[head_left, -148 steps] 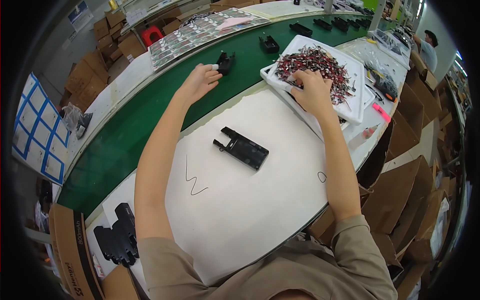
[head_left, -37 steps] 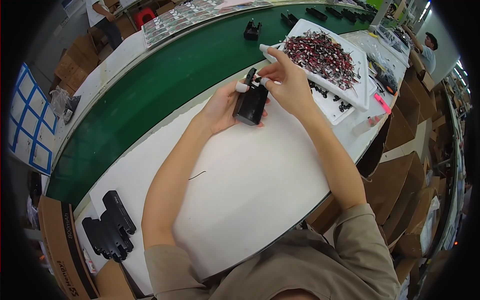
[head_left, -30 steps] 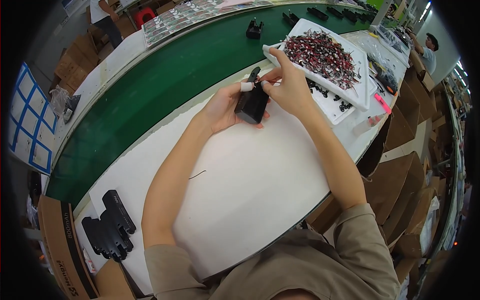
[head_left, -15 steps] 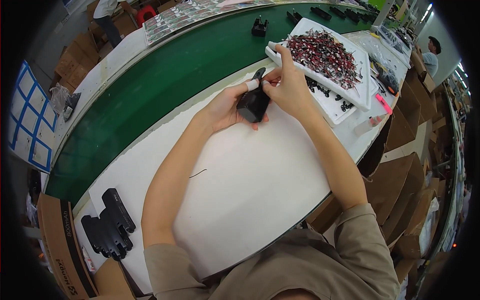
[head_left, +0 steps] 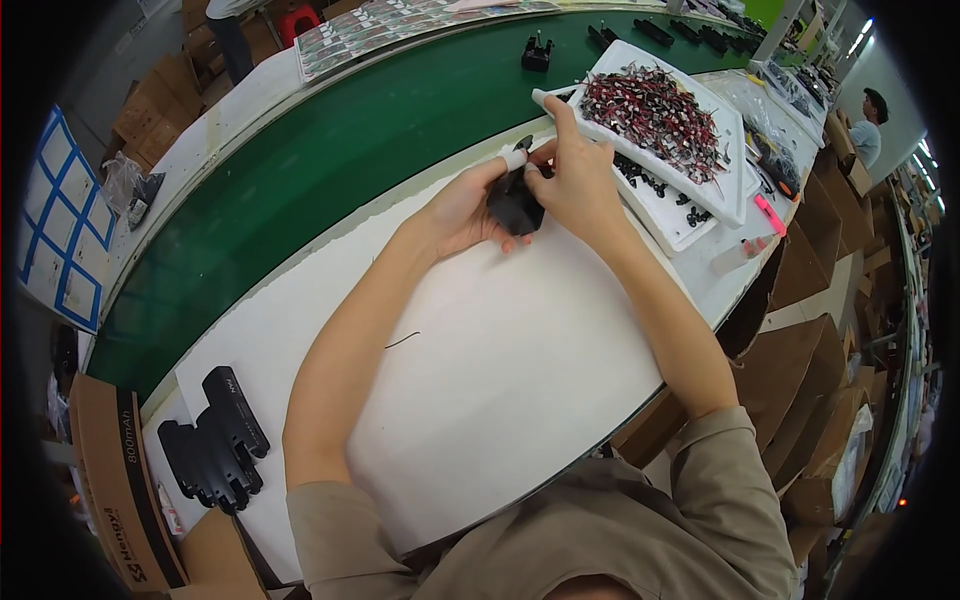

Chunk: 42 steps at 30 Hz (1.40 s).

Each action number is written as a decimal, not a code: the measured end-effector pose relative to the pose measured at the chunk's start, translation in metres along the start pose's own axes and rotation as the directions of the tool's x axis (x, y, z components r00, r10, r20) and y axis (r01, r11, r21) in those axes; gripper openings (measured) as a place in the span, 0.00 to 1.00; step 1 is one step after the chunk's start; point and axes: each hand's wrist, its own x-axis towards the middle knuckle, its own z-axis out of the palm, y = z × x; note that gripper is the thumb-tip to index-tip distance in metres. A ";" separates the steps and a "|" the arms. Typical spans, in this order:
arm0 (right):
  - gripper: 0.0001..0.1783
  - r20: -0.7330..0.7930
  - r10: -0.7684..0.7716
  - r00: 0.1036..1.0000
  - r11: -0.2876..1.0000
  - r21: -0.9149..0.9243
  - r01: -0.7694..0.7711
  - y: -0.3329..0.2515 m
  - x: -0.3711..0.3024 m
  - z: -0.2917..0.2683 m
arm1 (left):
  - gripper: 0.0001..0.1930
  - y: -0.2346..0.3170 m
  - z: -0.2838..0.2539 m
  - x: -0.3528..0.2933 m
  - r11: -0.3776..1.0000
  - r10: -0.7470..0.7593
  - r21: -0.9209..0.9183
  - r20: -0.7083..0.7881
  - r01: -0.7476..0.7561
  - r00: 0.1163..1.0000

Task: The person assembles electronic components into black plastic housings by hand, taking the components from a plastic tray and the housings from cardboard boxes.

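Observation:
A black plastic housing (head_left: 516, 208) is held above the white work surface, tilted, its far end narrower. My left hand (head_left: 462, 214) wraps it from the left, with a white covering on the thumb and the fingertips showing beneath. From the right, my right hand (head_left: 582, 185) presses thumb and fingers against its upper part, while the white-tipped index finger points up, away from it. Whether a small part sits between the right fingertips is hidden. A short dark wire (head_left: 402, 340) lies on the surface beside my left forearm.
At the right, a white foam tray (head_left: 733, 200) heaped with red-and-black wired parts overlaps a lower tray (head_left: 672, 236) of small black pieces. Beyond runs a green conveyor belt (head_left: 300, 195) carrying black housings. More black housings (head_left: 212, 450) lie at left. Cardboard boxes (head_left: 790, 370) stand right.
The view has shifted slightly. Both hands stay on the housing, which has turned a little, and its near end is now blurred.

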 end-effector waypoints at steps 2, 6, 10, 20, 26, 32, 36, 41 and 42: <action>0.38 0.062 0.021 0.998 0.998 -0.065 -0.017 -0.001 0.001 -0.002 | 0.22 0.000 0.000 0.001 0.996 0.057 -0.063 -0.001 -0.057 0.998; 0.41 0.157 0.133 0.979 0.970 0.181 -0.161 0.008 0.002 -0.011 | 0.22 0.000 -0.001 0.001 0.987 0.103 -0.126 0.018 -0.100 0.995; 0.41 0.084 0.086 0.993 0.958 0.268 -0.105 0.021 0.004 -0.009 | 0.22 -0.001 0.001 0.001 0.981 0.084 -0.171 -0.021 -0.086 0.996; 0.34 0.038 0.062 0.997 0.992 0.104 -0.065 0.009 0.003 -0.010 | 0.21 0.002 0.004 -0.002 0.992 0.076 -0.098 -0.013 -0.077 0.997; 0.31 -0.117 -0.143 0.983 0.987 0.051 0.150 0.013 0.002 -0.002 | 0.21 0.002 0.000 -0.001 0.991 0.070 -0.111 0.010 -0.068 0.998; 0.32 -0.096 -0.098 0.991 0.995 -0.044 0.094 0.011 0.002 -0.002 | 0.21 -0.001 -0.001 -0.001 0.991 0.072 -0.116 0.042 -0.067 0.997; 0.28 -0.123 -0.151 0.981 0.988 0.014 0.154 0.010 0.002 0.000 | 0.21 -0.004 -0.003 0.000 0.987 0.087 -0.141 0.038 -0.081 0.995; 0.28 -0.097 -0.056 0.994 0.994 0.083 0.064 0.014 0.004 -0.001 | 0.24 -0.003 -0.001 0.002 0.986 0.094 -0.140 0.010 -0.091 0.996; 0.27 -0.098 -0.038 0.994 0.995 0.086 0.047 0.014 0.004 -0.001 | 0.24 -0.002 -0.001 0.001 0.986 0.093 -0.139 0.010 -0.091 0.996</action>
